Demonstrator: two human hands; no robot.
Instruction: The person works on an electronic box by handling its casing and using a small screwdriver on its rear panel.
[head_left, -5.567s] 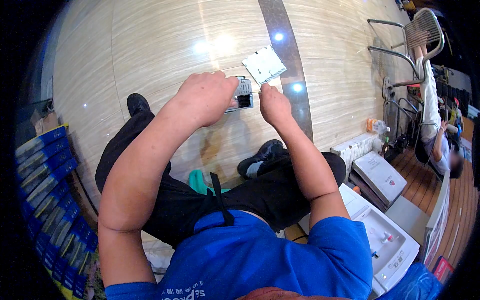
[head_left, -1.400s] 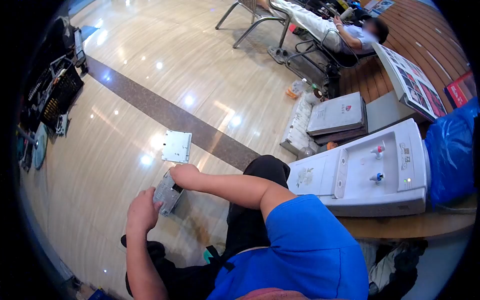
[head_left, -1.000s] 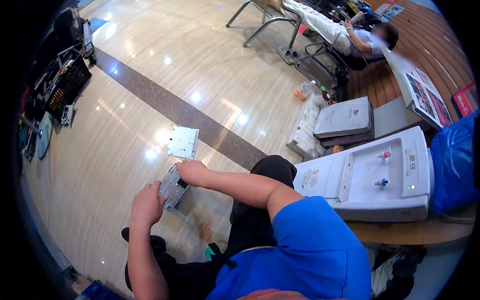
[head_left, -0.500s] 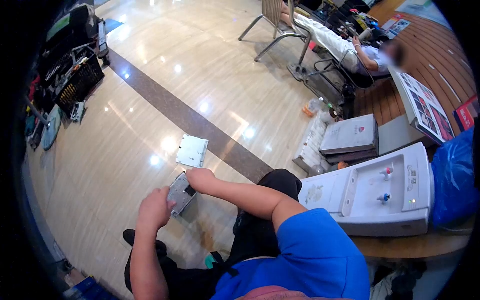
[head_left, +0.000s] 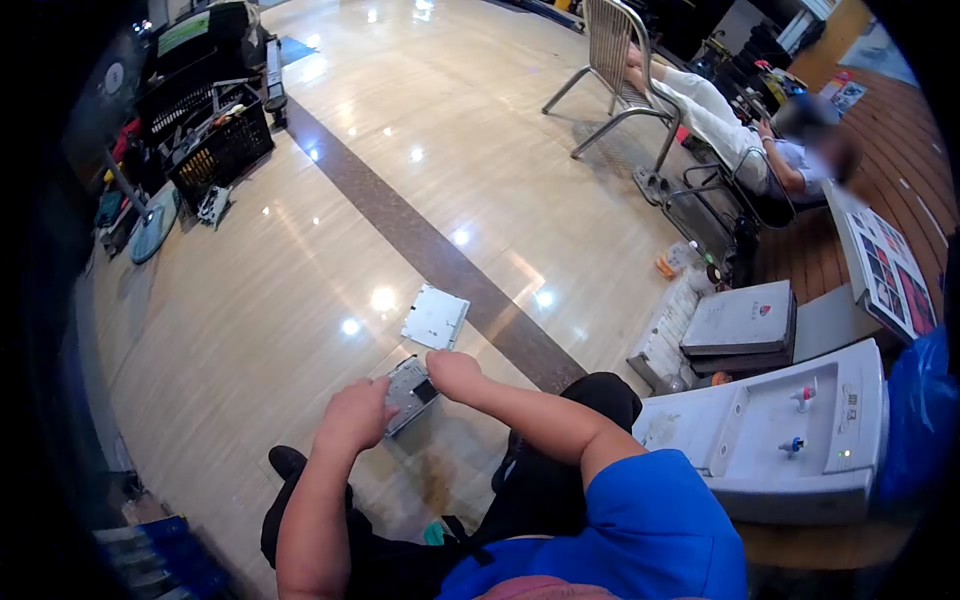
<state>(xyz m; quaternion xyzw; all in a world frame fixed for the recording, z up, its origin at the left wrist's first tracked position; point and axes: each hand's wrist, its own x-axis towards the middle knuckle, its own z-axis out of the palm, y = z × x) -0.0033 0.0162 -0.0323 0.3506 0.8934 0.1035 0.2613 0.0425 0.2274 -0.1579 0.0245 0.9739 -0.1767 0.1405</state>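
Note:
Low over the floor between my legs is a flat grey metal box (head_left: 408,390) with a dark square patch on its upper face. My left hand (head_left: 358,412) grips its left side, thumb across the top face. At the box's upper right edge, my right hand (head_left: 454,376) is closed in a fist-like pinch; its fingertips, and anything in them, are hidden. Just beyond the box lies a thin white square panel (head_left: 436,317), flat on the floor and apart from both hands.
A white water dispenser (head_left: 770,440) lies on its back to my right, near stacked flat boxes (head_left: 738,320). Black crates (head_left: 225,145) with tools stand far left. Beyond, a person (head_left: 790,165) reclines, legs on a metal chair (head_left: 620,75). A dark stripe (head_left: 400,215) crosses the shiny floor.
The camera view has turned, so the whole scene sits further right and lower. Both hands stay at the metal box, with little visible change in their hold.

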